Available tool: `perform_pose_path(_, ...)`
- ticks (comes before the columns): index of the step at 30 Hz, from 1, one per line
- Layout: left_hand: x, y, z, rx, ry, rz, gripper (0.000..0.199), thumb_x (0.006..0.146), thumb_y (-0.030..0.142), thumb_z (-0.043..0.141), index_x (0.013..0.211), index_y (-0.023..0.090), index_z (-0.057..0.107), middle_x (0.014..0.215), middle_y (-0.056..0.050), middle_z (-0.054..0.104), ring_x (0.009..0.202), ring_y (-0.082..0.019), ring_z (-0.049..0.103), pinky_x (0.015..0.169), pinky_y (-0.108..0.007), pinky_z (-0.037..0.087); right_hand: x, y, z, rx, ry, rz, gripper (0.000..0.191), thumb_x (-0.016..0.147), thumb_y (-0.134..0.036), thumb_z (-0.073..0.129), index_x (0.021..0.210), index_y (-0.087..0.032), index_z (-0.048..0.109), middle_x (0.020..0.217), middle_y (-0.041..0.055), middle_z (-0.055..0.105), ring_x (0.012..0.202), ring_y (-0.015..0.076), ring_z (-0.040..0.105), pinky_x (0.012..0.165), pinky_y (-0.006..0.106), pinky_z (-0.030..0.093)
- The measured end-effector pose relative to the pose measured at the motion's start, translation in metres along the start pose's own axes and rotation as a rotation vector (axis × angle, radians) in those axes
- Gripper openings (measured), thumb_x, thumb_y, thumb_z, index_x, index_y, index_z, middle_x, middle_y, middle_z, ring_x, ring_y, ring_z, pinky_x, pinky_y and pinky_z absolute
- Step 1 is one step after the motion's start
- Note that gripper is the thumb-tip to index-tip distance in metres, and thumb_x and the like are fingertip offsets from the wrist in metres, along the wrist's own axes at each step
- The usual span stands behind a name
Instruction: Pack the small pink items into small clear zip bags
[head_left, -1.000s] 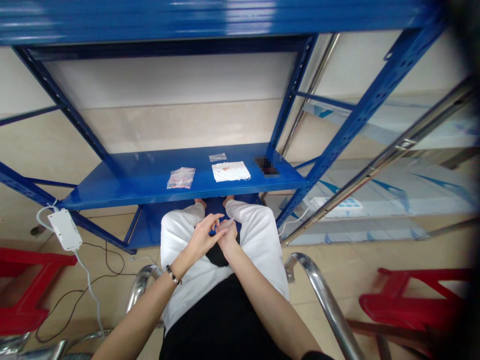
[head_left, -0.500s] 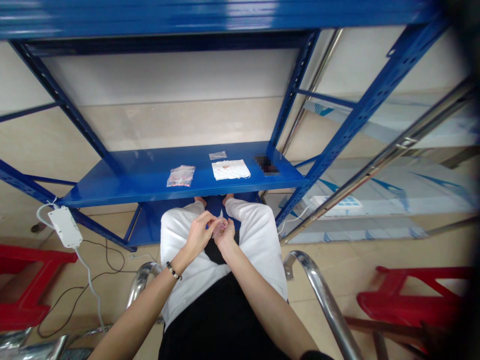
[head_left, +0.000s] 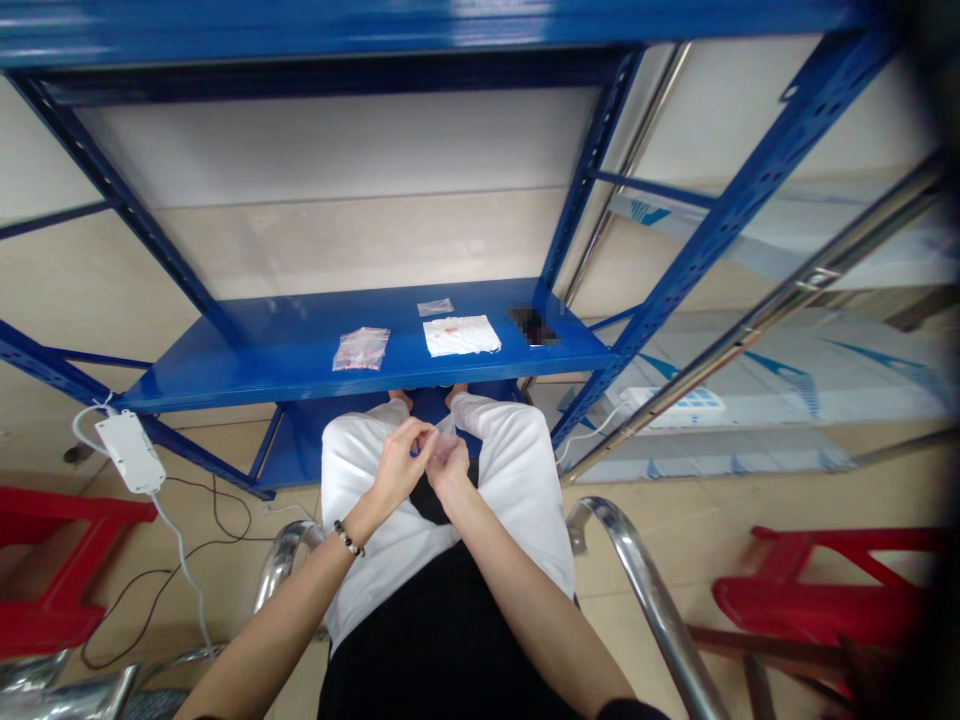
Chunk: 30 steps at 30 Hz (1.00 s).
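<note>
Between my knees, a small clear plastic bag (head_left: 446, 428) with a pinkish tint low down is held over my lap. The fingers of my right hand (head_left: 451, 466) are curled round its lower part. My left hand (head_left: 403, 460), with a beaded bracelet at the wrist, pinches with thumb and fingertips at the bag's left edge. What lies inside the bag is too small to tell. On the blue shelf (head_left: 285, 345) ahead lie a zip bag (head_left: 361, 349) of small reddish pieces, a white cloth or paper (head_left: 461, 336) with reddish bits on it, and a flat clear bag (head_left: 435, 307).
A dark, pixelated object (head_left: 533, 327) lies at the shelf's right. Blue rack posts rise on both sides. A white power box (head_left: 130, 453) hangs at the left post. Red stools (head_left: 810, 590) and chrome chair arms (head_left: 637, 590) flank me.
The clear bag now stands up more and spreads wider above my right hand. My fingers have shifted slightly; both hands stay over my lap.
</note>
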<state>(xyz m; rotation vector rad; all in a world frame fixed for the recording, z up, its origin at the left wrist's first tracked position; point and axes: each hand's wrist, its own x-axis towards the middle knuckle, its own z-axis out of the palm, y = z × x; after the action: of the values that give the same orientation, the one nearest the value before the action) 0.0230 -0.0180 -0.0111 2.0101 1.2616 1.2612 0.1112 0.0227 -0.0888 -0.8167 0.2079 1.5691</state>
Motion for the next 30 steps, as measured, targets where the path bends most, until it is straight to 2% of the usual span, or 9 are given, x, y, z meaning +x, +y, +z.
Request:
perform_pose_path(3,-0.002,0.001,0.001,0.046,-0.08,0.004,0.02,0.09,0.037,0.059,0.088,0.018,0.065,0.077,-0.001,0.057,0.069,-0.014,0.052,0.065,-0.026,0.042,0.003,-0.001,0.0,-0.019,-0.001,0.001,0.038,0.097,-0.032,0.022,0.066,-0.022,0.042,0.055,-0.001,0.05,0.051,0.0154,0.057,0.05,0.027,0.053)
perform_pose_path(6,-0.005,-0.001,0.003,0.074,-0.12,0.021,0.021,0.091,0.035,0.058,0.079,0.018,0.062,0.073,0.0,0.053,0.067,-0.013,0.051,0.064,-0.026,0.04,0.005,-0.003,-0.001,-0.04,0.001,0.006,0.036,0.097,-0.036,0.026,0.066,-0.023,0.041,0.055,-0.0023,0.048,0.048,0.0156,0.055,0.047,0.028,0.052)
perform_pose_path(18,-0.004,-0.007,0.005,0.046,-0.032,-0.033,0.03,0.093,0.036,0.055,0.069,0.017,0.061,0.066,0.001,0.053,0.062,-0.013,0.048,0.06,-0.026,0.036,0.0,-0.005,0.005,0.031,0.065,-0.018,0.032,0.098,-0.033,0.03,0.073,-0.021,0.047,0.058,-0.0028,0.055,0.049,0.0124,0.059,0.049,0.023,0.053)
perform_pose_path(25,-0.004,-0.003,0.006,-0.02,-0.04,-0.041,0.023,0.094,0.028,0.052,0.076,0.018,0.063,0.075,-0.002,0.062,0.071,-0.015,0.057,0.068,-0.027,0.043,-0.007,-0.007,0.009,0.029,0.059,-0.018,0.035,0.099,-0.033,0.032,0.069,-0.021,0.045,0.052,-0.0034,0.052,0.041,0.0106,0.053,0.041,0.02,0.047)
perform_pose_path(30,-0.005,-0.004,0.007,-0.06,-0.038,-0.036,0.018,0.092,0.026,0.055,0.079,0.018,0.065,0.078,-0.003,0.064,0.074,-0.015,0.059,0.07,-0.026,0.044,-0.008,-0.006,0.011,0.056,0.067,-0.012,0.036,0.1,-0.03,0.027,0.069,-0.022,0.044,0.051,-0.0036,0.052,0.043,0.0106,0.055,0.045,0.02,0.049)
